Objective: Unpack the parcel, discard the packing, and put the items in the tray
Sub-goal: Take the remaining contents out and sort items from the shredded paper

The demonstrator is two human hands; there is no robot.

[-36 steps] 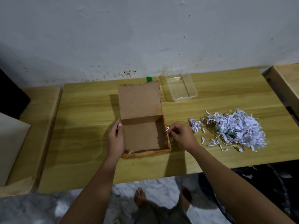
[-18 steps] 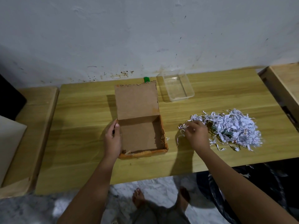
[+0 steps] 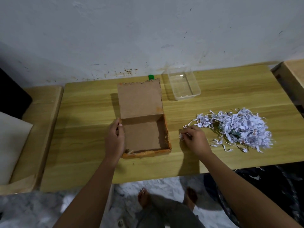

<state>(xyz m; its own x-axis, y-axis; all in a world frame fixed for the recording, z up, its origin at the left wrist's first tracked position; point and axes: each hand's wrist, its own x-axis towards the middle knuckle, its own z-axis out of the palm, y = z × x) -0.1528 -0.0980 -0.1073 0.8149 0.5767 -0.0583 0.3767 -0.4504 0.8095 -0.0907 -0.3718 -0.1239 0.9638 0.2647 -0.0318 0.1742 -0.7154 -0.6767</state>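
An open brown cardboard box [image 3: 144, 137] lies on the wooden table [image 3: 85, 116], its lid folded back flat; inside I see only bare cardboard. My left hand [image 3: 115, 139] grips the box's left wall. My right hand [image 3: 195, 140] rests on the table just right of the box, fingers pinched on a few strips of shredded paper. A heap of white shredded paper [image 3: 236, 129] lies to the right, with something dark green partly buried in it. The clear plastic tray [image 3: 196, 94] stands empty behind, near the wall.
A small green object [image 3: 151, 77] peeks out behind the box lid at the wall. Low wooden benches flank the table on the left [image 3: 44, 112] and right [image 3: 292, 76]. A white cushion [image 3: 13, 145] lies on the left bench. My feet show below the table's front edge.
My right hand went from the box's right wall out to the paper heap, then drew back a little toward the box with a few strips. The left hand stayed on the box.
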